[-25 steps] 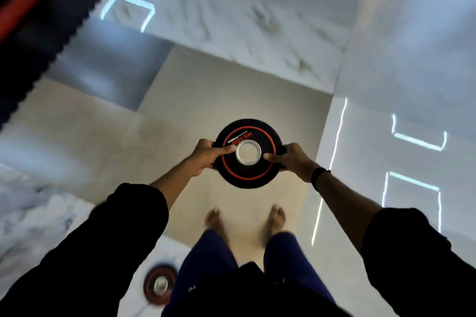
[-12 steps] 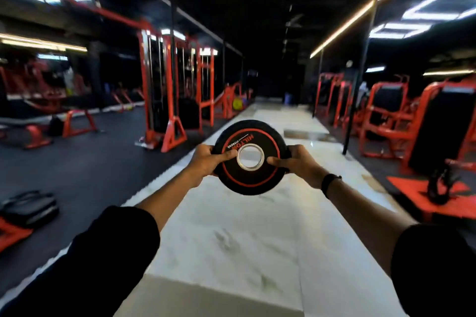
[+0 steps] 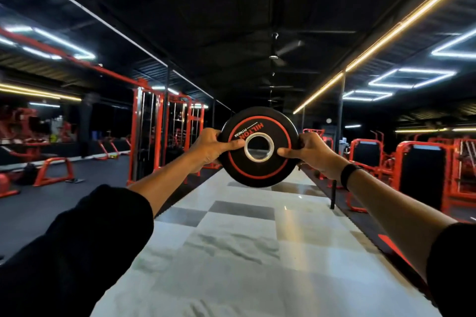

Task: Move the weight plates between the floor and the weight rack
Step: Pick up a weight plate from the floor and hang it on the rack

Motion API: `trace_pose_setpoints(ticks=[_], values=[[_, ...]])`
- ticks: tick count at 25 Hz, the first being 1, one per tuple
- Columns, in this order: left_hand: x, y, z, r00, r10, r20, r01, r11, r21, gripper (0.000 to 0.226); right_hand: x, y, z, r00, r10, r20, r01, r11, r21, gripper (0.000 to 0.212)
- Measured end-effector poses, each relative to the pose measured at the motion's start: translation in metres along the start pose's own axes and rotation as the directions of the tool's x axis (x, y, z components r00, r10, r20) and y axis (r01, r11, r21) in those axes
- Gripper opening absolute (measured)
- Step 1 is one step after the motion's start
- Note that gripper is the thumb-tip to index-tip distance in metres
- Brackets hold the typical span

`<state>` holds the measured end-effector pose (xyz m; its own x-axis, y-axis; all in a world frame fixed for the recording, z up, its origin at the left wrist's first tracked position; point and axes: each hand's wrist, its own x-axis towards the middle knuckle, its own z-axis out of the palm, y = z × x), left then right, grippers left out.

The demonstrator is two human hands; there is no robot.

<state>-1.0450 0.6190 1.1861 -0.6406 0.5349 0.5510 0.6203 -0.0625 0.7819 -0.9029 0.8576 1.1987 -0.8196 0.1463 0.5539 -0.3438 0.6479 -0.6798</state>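
A small black weight plate (image 3: 258, 170) with a red ring, red lettering and a metal-lined centre hole is held upright in front of me at arm's length. My left hand (image 3: 210, 147) grips its left edge, thumb across the face toward the hole. My right hand (image 3: 307, 153) grips its right edge the same way, a black band on that wrist. Both arms are stretched forward. No weight rack is clearly visible.
A pale marble tiled walkway (image 3: 244, 252) runs straight ahead between dark rubber floors. Red cable machines (image 3: 154, 136) stand at the left, red padded machines (image 3: 417, 170) at the right. A black post (image 3: 334, 188) stands at the walkway's right edge.
The view has swung up from the floor and my feet to the gym aisle. The plate has risen with both hands still on it, now held higher and farther out.
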Motion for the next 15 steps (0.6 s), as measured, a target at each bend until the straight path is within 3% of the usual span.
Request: trace_pose_setpoints(ticks=[8,12,15], values=[[0.011,0.02,0.107,0.986,0.091,0.139,-0.066,0.982,-0.175,0.046,-0.074,-0.008,-0.092,0.988,0.091,-0.124,-0.111,0.98,-0.163,0.047],[-0.002,0.049,0.199,0.937,0.186,0.295,-0.095,0.951,-0.295,0.038,-0.167,-0.016,-0.148,0.933,0.138,-0.334,-0.228,0.941,-0.248,0.031],[-0.024,0.074,0.281,0.874,0.263,0.409,-0.082,0.909,-0.41,0.039,-0.254,-0.038,-0.182,0.86,0.215,-0.462,-0.381,0.874,-0.302,0.035]])
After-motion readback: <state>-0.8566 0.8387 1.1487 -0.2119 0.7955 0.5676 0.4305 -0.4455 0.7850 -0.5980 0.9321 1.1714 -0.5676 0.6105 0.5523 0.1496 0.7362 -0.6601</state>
